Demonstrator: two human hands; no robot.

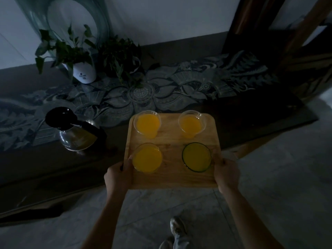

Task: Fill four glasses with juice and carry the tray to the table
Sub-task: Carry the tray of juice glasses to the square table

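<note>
At the dark counter (242, 126) our left hand (116, 174) and right hand (227, 174) clasp the pale wooden tray (172, 141); four juice glasses (147, 124) look full, so level carrying follows.

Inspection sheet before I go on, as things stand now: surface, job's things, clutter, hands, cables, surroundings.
Surface: dark table with a patterned runner; the light is dim.
Job's things: wooden tray overhangs the table's near edge. It carries four filled glasses: back-left glass, back-right glass, front-left glass and green-rimmed front-right glass. A jug stands on the table left of the tray.
Clutter: white-potted plant and darker plant at the table's back.
Hands: left hand grips the tray's left edge; right hand grips its right edge.
Cables: nothing seen.
Surroundings: tiled floor, a shoe.
</note>
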